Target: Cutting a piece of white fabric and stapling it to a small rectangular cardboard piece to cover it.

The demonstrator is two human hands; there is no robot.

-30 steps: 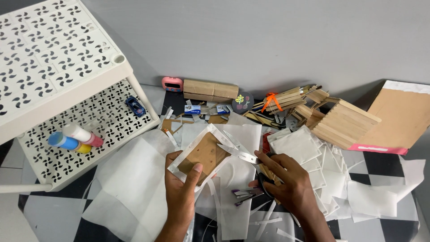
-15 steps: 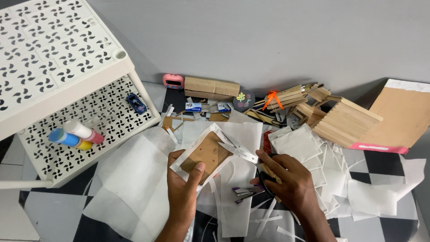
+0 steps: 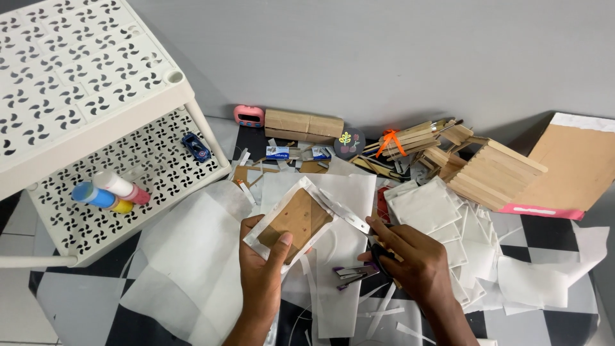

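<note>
My left hand [image 3: 262, 275] holds a small brown cardboard square wrapped in white paper [image 3: 291, 221], thumb pressed on its lower face. My right hand [image 3: 410, 263] grips a pair of black-handled scissors [image 3: 359, 272] with purple-edged blades that point left, just below the cardboard piece. A long white paper strip [image 3: 343, 211] hangs off the square's right edge, above the scissors. Both hands hover over loose white paper sheets [image 3: 192, 256] on the checkered floor.
A white perforated plastic rack [image 3: 96, 128] stands at left, holding coloured tubes [image 3: 106, 192] and a small blue toy car [image 3: 195, 146]. Wooden stick models [image 3: 480, 170], a wooden block [image 3: 304, 125], a pink device [image 3: 248, 115], a brown envelope [image 3: 576, 166] and paper stacks [image 3: 435, 211] lie along the wall.
The scissors hand has slid slightly down and right, away from the wrapped square. The square sits tilted a little more toward me.
</note>
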